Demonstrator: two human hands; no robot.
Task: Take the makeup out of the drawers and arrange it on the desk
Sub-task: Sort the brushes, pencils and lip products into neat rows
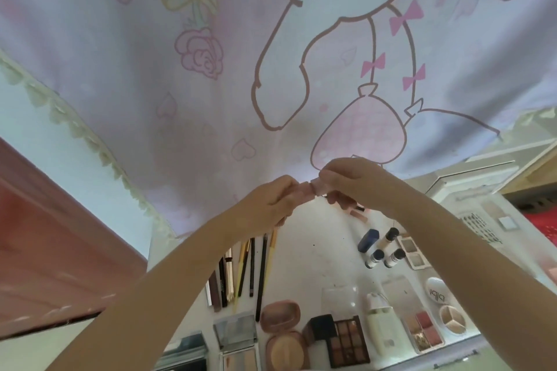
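Home bedroom: cartoon curtain (pixel 211 84), white desk (pixel 313 253) with makeup.

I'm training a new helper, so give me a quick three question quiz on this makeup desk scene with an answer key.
1. True or false: the right hand and the left hand together hold one small pink tube above the desk.
2. Which lies nearest the desk's front edge? A. the row of pencils and brushes B. the eyeshadow palette C. the dark blue tube
3. Fill in: the three small white bottles have ___ caps.

Key: 1 true; 2 B; 3 black.
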